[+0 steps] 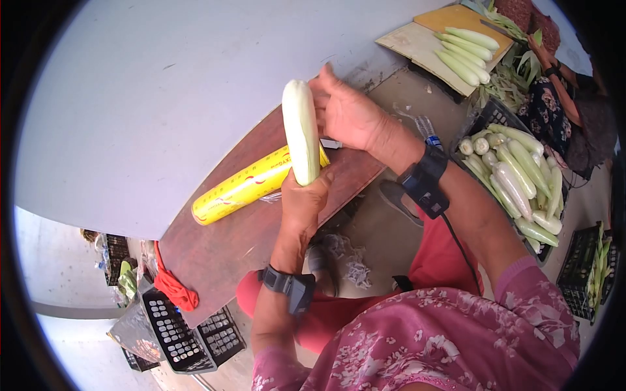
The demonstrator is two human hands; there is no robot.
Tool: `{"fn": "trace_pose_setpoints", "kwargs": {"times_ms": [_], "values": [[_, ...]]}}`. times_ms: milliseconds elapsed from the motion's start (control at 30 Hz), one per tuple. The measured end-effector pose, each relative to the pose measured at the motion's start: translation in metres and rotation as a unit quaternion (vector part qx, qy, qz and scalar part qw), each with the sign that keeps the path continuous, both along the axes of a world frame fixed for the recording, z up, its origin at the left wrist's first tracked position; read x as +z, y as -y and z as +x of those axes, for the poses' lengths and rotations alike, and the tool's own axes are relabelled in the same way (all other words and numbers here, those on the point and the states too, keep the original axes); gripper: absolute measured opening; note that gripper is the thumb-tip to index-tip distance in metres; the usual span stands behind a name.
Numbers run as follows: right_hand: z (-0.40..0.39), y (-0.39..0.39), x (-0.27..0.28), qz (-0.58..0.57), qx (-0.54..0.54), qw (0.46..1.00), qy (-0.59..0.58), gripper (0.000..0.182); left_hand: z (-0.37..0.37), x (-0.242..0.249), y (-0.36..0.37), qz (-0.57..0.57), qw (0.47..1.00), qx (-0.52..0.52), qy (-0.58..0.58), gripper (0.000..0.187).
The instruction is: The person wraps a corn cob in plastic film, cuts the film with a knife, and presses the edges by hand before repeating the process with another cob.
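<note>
A pale green zucchini (301,130) stands nearly upright over the table, its lower end gripped by my left hand (304,203). My right hand (352,116) is raised beside the upper part, thumb stretched up and fingers apart, with the fingertips right at the zucchini's side and partly hidden by it. Behind the zucchini, a yellow printed roll of film (241,188) lies slantwise across the reddish-brown tabletop (215,260).
A black crate (499,117) full of zucchini (515,186) stands at right. Several more lie on a board (407,40) at the back, near a co-worker's arm (564,91). Red cloth (175,293) hangs at the table's left end, above black crates (171,332). A white wall (143,98) borders the table.
</note>
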State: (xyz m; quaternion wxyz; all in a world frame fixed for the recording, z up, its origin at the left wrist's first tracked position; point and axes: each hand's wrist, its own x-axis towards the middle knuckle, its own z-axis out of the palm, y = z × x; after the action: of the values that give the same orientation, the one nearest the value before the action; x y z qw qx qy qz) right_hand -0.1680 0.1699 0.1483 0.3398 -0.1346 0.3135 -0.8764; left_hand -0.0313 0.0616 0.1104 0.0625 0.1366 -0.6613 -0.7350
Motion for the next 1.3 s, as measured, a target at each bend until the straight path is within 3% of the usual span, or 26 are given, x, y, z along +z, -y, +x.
{"fn": "trace_pose_setpoints", "kwargs": {"times_ms": [33,133,233,333,533,733,833,933,1033,1133,1300], "values": [[0.002,0.002,-0.007,0.031,0.039,0.997,-0.054,0.065,0.000,0.006,-0.001,0.107,0.994,-0.007,0.018,0.018],[0.010,0.014,-0.026,0.084,0.117,0.983,-0.114,0.055,-0.003,0.009,0.007,0.214,0.976,-0.042,0.022,0.022],[0.015,0.019,-0.032,0.091,0.154,0.971,-0.160,0.045,-0.003,0.010,0.012,0.261,0.962,-0.078,0.029,0.022],[0.012,0.016,-0.027,0.102,0.160,0.964,-0.185,0.048,-0.002,0.009,0.015,0.305,0.946,-0.109,0.019,0.020],[0.023,0.018,-0.024,0.095,0.095,0.973,-0.187,0.046,-0.002,0.000,0.005,0.322,0.942,-0.095,-0.002,0.019],[0.023,0.018,-0.022,0.050,0.114,0.977,-0.173,0.045,-0.002,0.009,0.001,0.189,0.981,-0.020,-0.027,0.020],[0.019,0.019,-0.022,0.006,0.170,0.981,-0.094,0.049,0.001,0.011,0.003,0.183,0.983,-0.015,-0.016,0.019],[0.025,0.022,-0.026,0.070,0.127,0.982,-0.123,0.053,0.001,0.013,0.004,0.202,0.979,-0.014,-0.004,0.018],[0.024,0.018,-0.030,0.063,0.218,0.964,-0.136,0.055,0.002,0.012,0.014,0.263,0.963,-0.060,-0.004,0.016],[0.027,0.021,-0.034,0.048,0.227,0.966,-0.118,0.054,0.006,0.014,0.017,0.300,0.949,-0.092,0.010,0.016],[0.032,0.018,-0.029,0.085,0.183,0.966,-0.161,0.042,0.006,0.009,0.012,0.310,0.945,-0.103,-0.002,0.013]]}}
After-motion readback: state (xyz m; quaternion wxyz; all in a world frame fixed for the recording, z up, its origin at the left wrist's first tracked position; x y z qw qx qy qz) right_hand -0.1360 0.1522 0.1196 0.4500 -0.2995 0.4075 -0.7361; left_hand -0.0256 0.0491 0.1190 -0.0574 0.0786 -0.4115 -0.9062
